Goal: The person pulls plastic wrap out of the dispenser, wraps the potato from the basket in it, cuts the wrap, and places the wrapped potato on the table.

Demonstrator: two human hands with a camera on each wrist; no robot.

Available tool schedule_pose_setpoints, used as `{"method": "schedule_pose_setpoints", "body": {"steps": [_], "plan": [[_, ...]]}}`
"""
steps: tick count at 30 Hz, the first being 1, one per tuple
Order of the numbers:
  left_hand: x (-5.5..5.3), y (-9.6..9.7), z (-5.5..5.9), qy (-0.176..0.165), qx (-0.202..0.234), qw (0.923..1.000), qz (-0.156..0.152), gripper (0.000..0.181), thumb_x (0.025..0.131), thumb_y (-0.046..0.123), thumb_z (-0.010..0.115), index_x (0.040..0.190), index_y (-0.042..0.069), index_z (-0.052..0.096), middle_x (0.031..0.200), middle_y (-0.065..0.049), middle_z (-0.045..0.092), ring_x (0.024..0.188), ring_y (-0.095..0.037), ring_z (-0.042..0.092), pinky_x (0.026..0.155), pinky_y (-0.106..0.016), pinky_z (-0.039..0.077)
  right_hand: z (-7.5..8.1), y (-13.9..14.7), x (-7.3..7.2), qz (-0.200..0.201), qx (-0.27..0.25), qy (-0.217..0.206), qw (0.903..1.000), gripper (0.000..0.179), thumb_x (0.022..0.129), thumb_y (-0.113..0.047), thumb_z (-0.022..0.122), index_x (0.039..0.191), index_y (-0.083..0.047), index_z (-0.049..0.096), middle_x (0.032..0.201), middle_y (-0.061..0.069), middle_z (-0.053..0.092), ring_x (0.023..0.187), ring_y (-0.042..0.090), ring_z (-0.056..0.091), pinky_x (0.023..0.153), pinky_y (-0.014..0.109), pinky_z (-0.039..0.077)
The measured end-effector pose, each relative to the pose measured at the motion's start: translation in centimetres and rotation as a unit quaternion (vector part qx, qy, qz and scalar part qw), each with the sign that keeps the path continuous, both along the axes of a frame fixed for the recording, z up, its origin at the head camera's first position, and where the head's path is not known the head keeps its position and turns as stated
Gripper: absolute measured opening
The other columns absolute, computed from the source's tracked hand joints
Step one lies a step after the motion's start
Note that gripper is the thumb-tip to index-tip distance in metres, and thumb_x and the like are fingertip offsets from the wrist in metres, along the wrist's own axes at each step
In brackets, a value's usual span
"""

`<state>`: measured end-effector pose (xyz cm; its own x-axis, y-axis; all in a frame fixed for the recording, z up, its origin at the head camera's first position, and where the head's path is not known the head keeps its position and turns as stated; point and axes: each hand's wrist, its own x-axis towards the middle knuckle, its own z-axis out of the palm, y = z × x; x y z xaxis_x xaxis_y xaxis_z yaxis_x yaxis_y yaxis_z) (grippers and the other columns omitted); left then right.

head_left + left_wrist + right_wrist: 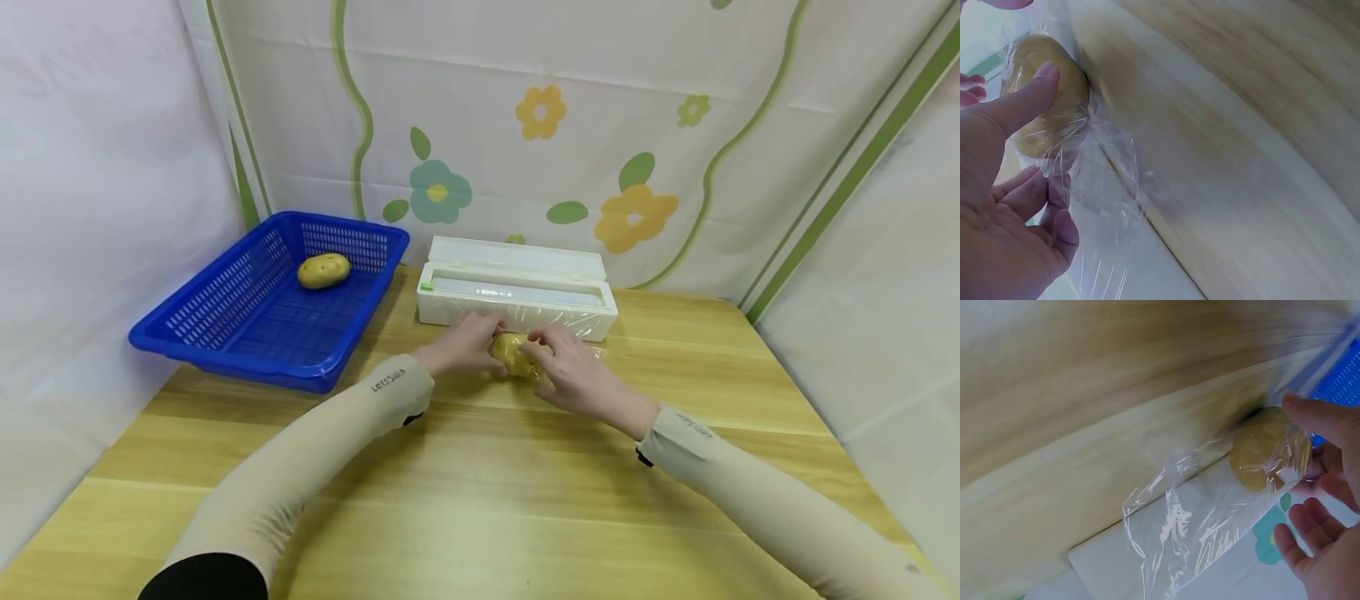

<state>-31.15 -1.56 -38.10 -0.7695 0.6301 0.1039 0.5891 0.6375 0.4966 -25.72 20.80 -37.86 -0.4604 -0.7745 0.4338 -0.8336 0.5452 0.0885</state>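
Observation:
A yellow potato, loosely covered in clear plastic wrap, lies in front of the white wrap box. My left hand holds the potato from its left side, the thumb laid along its face and the other fingers curled beneath in the left wrist view. At its right end my right hand grips the covered potato, thumb at the top, with several fingers bent loosely away from it in the right wrist view. A crumpled wrap edge trails from the potato, and a sheet of film reaches back over the box front.
A blue plastic basket stands at the left with a second potato in it. The box's lid is raised, showing the roll and a green piece at its left end. A flowered curtain hangs behind the wooden table.

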Motion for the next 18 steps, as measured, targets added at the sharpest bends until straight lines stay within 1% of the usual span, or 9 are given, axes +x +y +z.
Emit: {"method": "schedule_pose_setpoints", "body": {"steps": [2, 3, 6, 9, 11, 13, 15, 18], "plan": [[0.0, -0.1, 0.0, 0.004, -0.004, 1.0, 0.008, 0.053, 0.073, 0.025, 0.09, 0.114, 0.009, 0.061, 0.101, 0.001, 0.064, 0.086, -0.013, 0.057, 0.073, -0.028, 0.048, -0.2, -0.1, -0.2, 0.008, 0.005, 0.009, 0.9999, 0.073, 0.062, -0.013, 0.093, 0.123, 0.002, 0.057, 0.119, 0.022, 0.052, 0.106, 0.037, 0.052, 0.089, 0.051, 0.046], [-0.1, -0.2, 0.0, 0.01, -0.007, 0.9999, 0.006, 0.052, 0.073, 0.026, 0.09, 0.113, 0.009, 0.062, 0.101, 0.001, 0.064, 0.085, -0.013, 0.057, 0.073, -0.028, 0.047, -0.3, -0.1, -0.3, 0.009, 0.009, 0.017, 0.9998, 0.072, 0.063, -0.013, 0.093, 0.123, 0.002, 0.056, 0.119, 0.022, 0.052, 0.107, 0.038, 0.052, 0.089, 0.051, 0.046], [-0.3, -0.2, 0.0, 0.029, -0.024, 0.9993, 0.001, 0.048, 0.074, 0.032, 0.089, 0.111, 0.012, 0.066, 0.097, 0.005, 0.064, 0.084, -0.012, 0.055, 0.072, -0.027, 0.045, -0.5, 0.1, -0.8, 0.002, 0.022, 0.047, 0.9987, 0.071, 0.064, -0.015, 0.092, 0.122, 0.002, 0.054, 0.118, 0.022, 0.052, 0.108, 0.038, 0.051, 0.089, 0.051, 0.046], [-0.6, -0.2, -0.1, 0.044, -0.041, 0.9982, -0.005, 0.046, 0.075, 0.037, 0.087, 0.111, 0.016, 0.068, 0.096, 0.007, 0.065, 0.084, -0.012, 0.054, 0.074, -0.029, 0.042, -0.8, 0.1, -1.1, -0.012, 0.031, 0.058, 0.9978, 0.073, 0.064, -0.019, 0.093, 0.121, 0.003, 0.053, 0.118, 0.022, 0.052, 0.108, 0.038, 0.051, 0.091, 0.05, 0.046], [-0.7, -0.2, -0.1, 0.053, -0.054, 0.9971, -0.007, 0.047, 0.076, 0.041, 0.085, 0.114, 0.017, 0.07, 0.098, 0.007, 0.066, 0.086, -0.013, 0.053, 0.078, -0.032, 0.041, -0.9, 0.0, -1.4, -0.021, 0.036, 0.056, 0.9976, 0.076, 0.061, -0.021, 0.094, 0.121, 0.004, 0.053, 0.117, 0.022, 0.052, 0.107, 0.039, 0.051, 0.091, 0.05, 0.046], [-0.8, -0.3, -0.1, 0.057, -0.063, 0.9964, -0.005, 0.054, 0.077, 0.044, 0.083, 0.121, 0.016, 0.069, 0.105, 0.004, 0.065, 0.094, -0.016, 0.051, 0.084, -0.035, 0.039, -1.1, -0.1, -1.7, -0.03, 0.039, 0.047, 0.9977, 0.076, 0.061, -0.02, 0.093, 0.121, 0.004, 0.053, 0.117, 0.022, 0.052, 0.105, 0.038, 0.052, 0.089, 0.05, 0.046], [-0.9, -0.4, -0.2, 0.057, -0.07, 0.9959, 0.001, 0.061, 0.077, 0.047, 0.082, 0.127, 0.016, 0.067, 0.112, 0.002, 0.063, 0.101, -0.018, 0.048, 0.089, -0.039, 0.037, -1.3, -0.4, -2.0, -0.04, 0.043, 0.036, 0.9977, 0.072, 0.063, -0.017, 0.091, 0.121, 0.005, 0.054, 0.116, 0.022, 0.052, 0.102, 0.037, 0.053, 0.086, 0.048, 0.048], [-1.1, -0.6, -0.3, 0.041, -0.062, 0.9972, 0.008, 0.062, 0.078, 0.047, 0.081, 0.129, 0.016, 0.066, 0.117, 0.001, 0.063, 0.104, -0.019, 0.047, 0.092, -0.041, 0.034, -1.3, -0.7, -2.6, -0.049, 0.044, 0.003, 0.9979, 0.067, 0.069, -0.013, 0.088, 0.123, 0.005, 0.053, 0.115, 0.021, 0.052, 0.099, 0.034, 0.054, 0.082, 0.044, 0.051]]}}
